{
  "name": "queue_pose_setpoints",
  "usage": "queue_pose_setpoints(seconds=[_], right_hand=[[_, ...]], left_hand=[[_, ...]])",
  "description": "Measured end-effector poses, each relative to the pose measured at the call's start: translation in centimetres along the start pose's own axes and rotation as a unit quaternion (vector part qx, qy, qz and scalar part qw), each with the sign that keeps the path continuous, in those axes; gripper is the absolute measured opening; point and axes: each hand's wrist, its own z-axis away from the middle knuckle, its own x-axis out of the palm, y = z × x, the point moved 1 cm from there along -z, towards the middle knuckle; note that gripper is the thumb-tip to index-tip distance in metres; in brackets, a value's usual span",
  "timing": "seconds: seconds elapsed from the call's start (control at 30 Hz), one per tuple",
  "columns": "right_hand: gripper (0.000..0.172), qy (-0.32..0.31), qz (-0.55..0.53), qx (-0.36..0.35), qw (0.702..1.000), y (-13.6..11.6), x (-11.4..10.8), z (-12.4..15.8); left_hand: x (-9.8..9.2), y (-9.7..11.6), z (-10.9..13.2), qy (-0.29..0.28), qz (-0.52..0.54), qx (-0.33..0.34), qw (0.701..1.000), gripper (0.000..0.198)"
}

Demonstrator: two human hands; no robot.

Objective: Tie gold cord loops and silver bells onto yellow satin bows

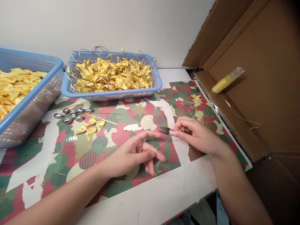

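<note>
My right hand (191, 132) is closed round small thread snips (167, 131), whose dark blades point left toward my other hand. Thumb and fingers of my left hand (137, 153) pinch a thin gold thread (162, 143) that runs up to the right, just below the blades. The left index finger is stretched out near the blade tips. To the left lie a few yellow satin bows (90, 128), several shiny silver bean-shaped pieces (73, 115) and some gold wire stems (102, 118). Whether the blades touch the thread I cannot tell.
A blue basket (112, 94) at the back holds yellow bows with looped gold wires. Another blue basket (35, 103) with bows stands left. At right, thread scraps and a small bow (196, 97) lie near a cardboard wall (262, 62) bearing a yellow tube (226, 82).
</note>
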Motion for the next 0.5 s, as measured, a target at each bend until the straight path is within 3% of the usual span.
queue_pose_setpoints(seconds=[0.37, 0.47, 0.5], right_hand=[[0.015, 0.024, 0.113, 0.02, 0.993, 0.98, 0.46, -0.27], [0.001, 0.095, 0.099, 0.001, 0.991, 0.81, 0.18, -0.19], [0.004, 0.121, 0.091, -0.011, 0.988, 0.61, 0.2, -0.15]], left_hand=[[0.01, -0.03, -0.02, 0.002, 0.0, 0.003, 1.0, 0.033], [0.07, 0.01, -0.04, 0.007, -0.001, 0.008, 1.0, 0.033], [0.08, 0.02, -0.04, 0.008, -0.002, 0.008, 1.0, 0.033]])
